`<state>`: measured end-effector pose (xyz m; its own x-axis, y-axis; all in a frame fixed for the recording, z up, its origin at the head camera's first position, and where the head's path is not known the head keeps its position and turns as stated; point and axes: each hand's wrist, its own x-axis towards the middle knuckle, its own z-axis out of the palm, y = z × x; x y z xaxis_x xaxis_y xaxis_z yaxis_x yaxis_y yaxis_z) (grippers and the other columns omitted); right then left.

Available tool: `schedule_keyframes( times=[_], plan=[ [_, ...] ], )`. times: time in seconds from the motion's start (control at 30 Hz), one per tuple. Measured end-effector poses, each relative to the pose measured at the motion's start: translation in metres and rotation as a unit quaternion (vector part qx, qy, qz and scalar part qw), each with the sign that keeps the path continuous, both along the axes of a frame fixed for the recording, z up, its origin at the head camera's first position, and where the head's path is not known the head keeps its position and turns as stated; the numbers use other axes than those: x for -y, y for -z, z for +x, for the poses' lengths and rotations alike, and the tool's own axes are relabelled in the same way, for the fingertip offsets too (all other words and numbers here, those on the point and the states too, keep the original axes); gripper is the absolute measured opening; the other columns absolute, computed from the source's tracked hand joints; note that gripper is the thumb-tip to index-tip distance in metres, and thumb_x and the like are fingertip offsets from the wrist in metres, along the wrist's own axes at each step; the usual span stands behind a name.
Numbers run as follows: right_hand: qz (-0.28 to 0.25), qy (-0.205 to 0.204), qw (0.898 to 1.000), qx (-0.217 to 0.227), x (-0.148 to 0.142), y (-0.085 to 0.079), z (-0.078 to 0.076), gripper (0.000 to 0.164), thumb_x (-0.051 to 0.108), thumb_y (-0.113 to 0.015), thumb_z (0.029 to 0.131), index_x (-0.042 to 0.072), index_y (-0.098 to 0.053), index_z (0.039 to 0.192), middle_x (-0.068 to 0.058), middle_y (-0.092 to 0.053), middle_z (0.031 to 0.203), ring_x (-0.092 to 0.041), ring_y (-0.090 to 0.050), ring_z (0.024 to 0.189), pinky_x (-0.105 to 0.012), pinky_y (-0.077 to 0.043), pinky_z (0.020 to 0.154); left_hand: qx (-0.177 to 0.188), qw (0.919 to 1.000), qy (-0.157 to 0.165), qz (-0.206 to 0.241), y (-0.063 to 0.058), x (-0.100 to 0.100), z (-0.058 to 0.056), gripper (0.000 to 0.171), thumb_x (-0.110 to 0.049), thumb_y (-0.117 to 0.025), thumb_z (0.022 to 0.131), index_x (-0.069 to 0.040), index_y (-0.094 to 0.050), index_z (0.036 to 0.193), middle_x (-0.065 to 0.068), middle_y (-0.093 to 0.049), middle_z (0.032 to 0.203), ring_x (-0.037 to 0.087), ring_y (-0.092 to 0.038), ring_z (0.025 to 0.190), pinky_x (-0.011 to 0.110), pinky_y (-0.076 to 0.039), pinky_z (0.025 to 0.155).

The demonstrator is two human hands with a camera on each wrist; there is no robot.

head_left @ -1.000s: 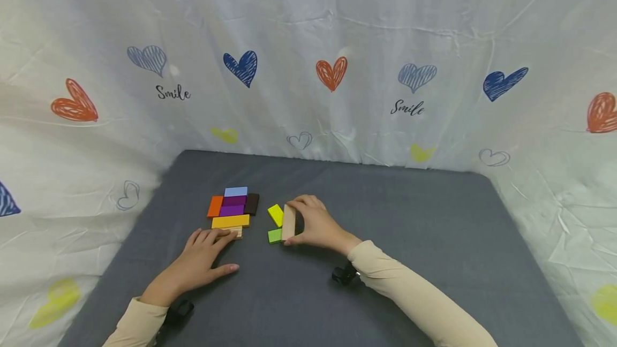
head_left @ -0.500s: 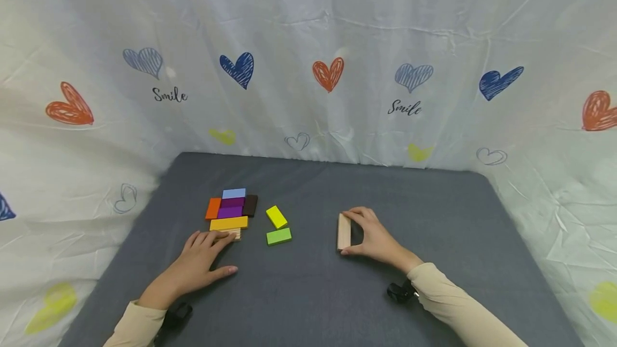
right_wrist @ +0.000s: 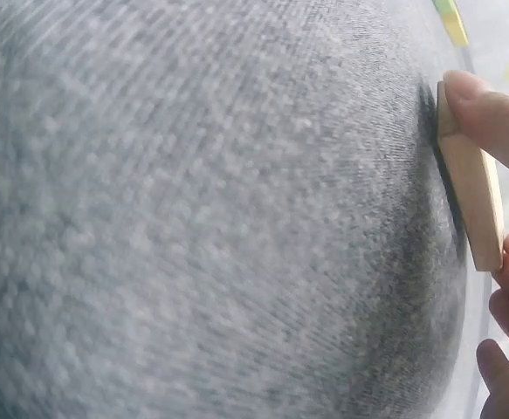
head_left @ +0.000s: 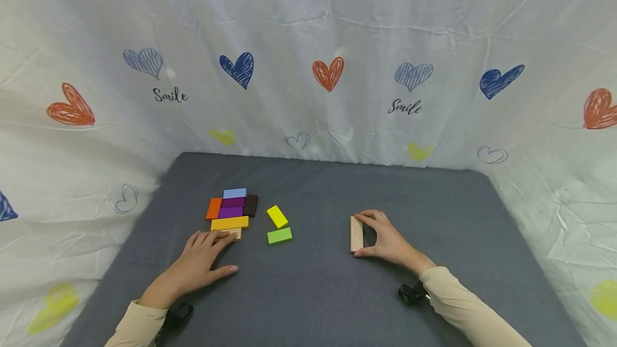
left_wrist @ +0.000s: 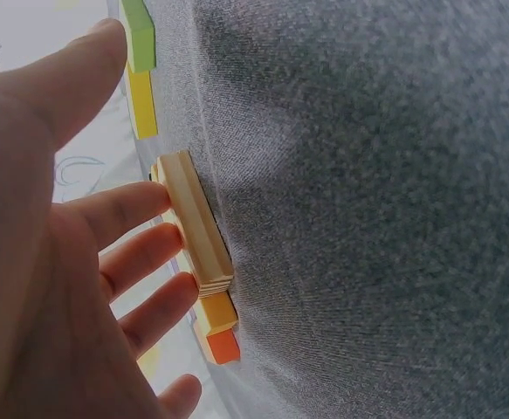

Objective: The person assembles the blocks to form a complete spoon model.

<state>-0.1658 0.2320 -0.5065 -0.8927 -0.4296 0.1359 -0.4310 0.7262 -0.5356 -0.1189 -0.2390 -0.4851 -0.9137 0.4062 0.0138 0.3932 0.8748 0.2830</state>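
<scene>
Pinching one plain pale-wood oblong block [head_left: 356,234] by its ends, the right hand [head_left: 389,241] holds it well right of one yellow oblong block [head_left: 277,217] and one green oblong block [head_left: 279,236]. The left hand [head_left: 195,264], fingers extended, touches one striped pale-wood block [left_wrist: 196,223] grouped with six oblong blocks [head_left: 230,212]: two purple, one each orange, amber, light-blue, dark-brown.

A grey table [head_left: 308,293] is bordered at the back and sides by a creased white curtain [head_left: 284,4], printed with red hearts [head_left: 329,73], blue hearts [head_left: 238,70] and yellow hearts [head_left: 223,137]. "Smile" [head_left: 170,95] is lettered twice in black script.
</scene>
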Motion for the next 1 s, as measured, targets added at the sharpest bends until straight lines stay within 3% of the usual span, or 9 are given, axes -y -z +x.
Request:
schedule_keyframes(
  times=[0.47,0.6,0.77,1.0],
  plan=[
    [0.003,-0.014,1.0,0.017,0.001,-0.002,-0.003,0.089,0.045,-0.087,0.072,0.013,-0.049,0.147,-0.01,-0.046,0.144,-0.033,-0.042,0.134,-0.057,-0.043,0.104,0.008,1.0,-0.004,-0.003,-0.002,-0.001,-0.001,0.075,-0.058,-0.067,0.086,-0.017,-0.05,0.146,0.009,-0.053,0.139,0.036,-0.045,0.129,0.068,-0.02,0.113],
    [0.003,-0.025,1.0,-0.018,-0.001,-0.001,-0.001,0.083,0.045,-0.085,0.074,0.015,-0.053,0.144,-0.01,-0.047,0.146,-0.032,-0.041,0.136,-0.058,-0.042,0.104,0.011,0.9999,-0.002,-0.003,-0.003,0.0,-0.002,0.075,-0.059,-0.066,0.086,-0.017,-0.051,0.145,0.009,-0.052,0.139,0.036,-0.045,0.128,0.069,-0.02,0.112],
    [-0.003,-0.043,0.996,-0.08,-0.002,-0.003,0.001,0.063,0.038,-0.082,0.078,0.015,-0.064,0.134,-0.009,-0.055,0.142,-0.029,-0.047,0.133,-0.056,-0.042,0.104,0.014,0.9999,0.0,0.002,-0.006,0.001,-0.004,0.069,-0.055,-0.067,0.087,-0.018,-0.053,0.144,0.007,-0.054,0.137,0.036,-0.046,0.125,0.068,-0.024,0.109],
    [0.011,-0.041,0.995,-0.091,-0.001,0.0,0.001,0.052,0.035,-0.079,0.08,0.016,-0.069,0.127,-0.003,-0.061,0.138,-0.025,-0.051,0.128,-0.055,-0.042,0.104,0.017,0.9991,0.005,0.038,-0.007,0.007,-0.013,0.056,-0.042,-0.071,0.088,-0.018,-0.06,0.138,0.005,-0.056,0.13,0.032,-0.049,0.116,0.067,-0.033,0.101]
  ],
)
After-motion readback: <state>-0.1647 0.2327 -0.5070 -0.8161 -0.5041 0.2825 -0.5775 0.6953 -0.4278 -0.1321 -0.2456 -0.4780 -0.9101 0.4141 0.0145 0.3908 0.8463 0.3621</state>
